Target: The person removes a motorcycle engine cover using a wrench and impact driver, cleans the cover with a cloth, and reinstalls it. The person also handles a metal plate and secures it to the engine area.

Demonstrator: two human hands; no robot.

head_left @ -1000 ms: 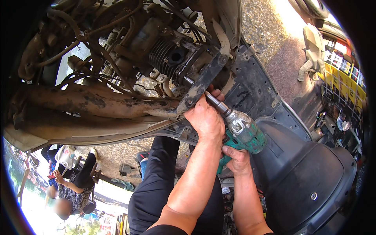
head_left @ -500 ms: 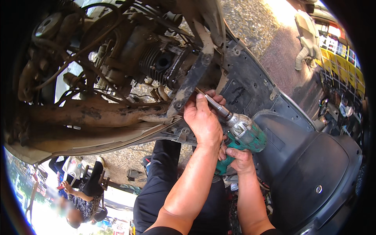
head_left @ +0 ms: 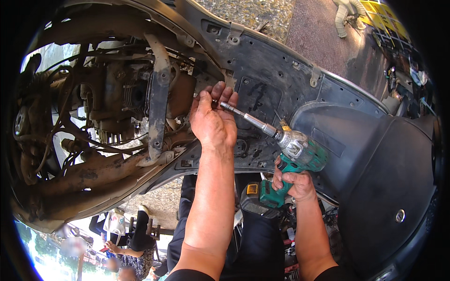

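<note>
My left hand (head_left: 214,117) is palm up with fingers curled, just beside the tip of a long socket extension (head_left: 251,119); what it holds, if anything, I cannot make out. My right hand (head_left: 295,185) grips the handle of a green and silver power tool (head_left: 304,154) with a dark battery (head_left: 253,199); the extension is fitted to its nose and points up-left. To the left are a grimy vehicle engine (head_left: 112,89) and a dark metal bracket (head_left: 158,105). A black body panel (head_left: 267,70) lies behind my hands.
A moulded black compartment (head_left: 384,178) is at the right. A beige hose part (head_left: 344,18) and a yellow rack (head_left: 384,21) stand beyond the panel. Another person (head_left: 133,248) is seated at lower left, with a hand on a small red object. Tools lie at the far right.
The extension's tip and my left hand have moved out from behind the bracket, which now sits farther left in view. My left hand has turned palm up. The view has shifted toward the panel.
</note>
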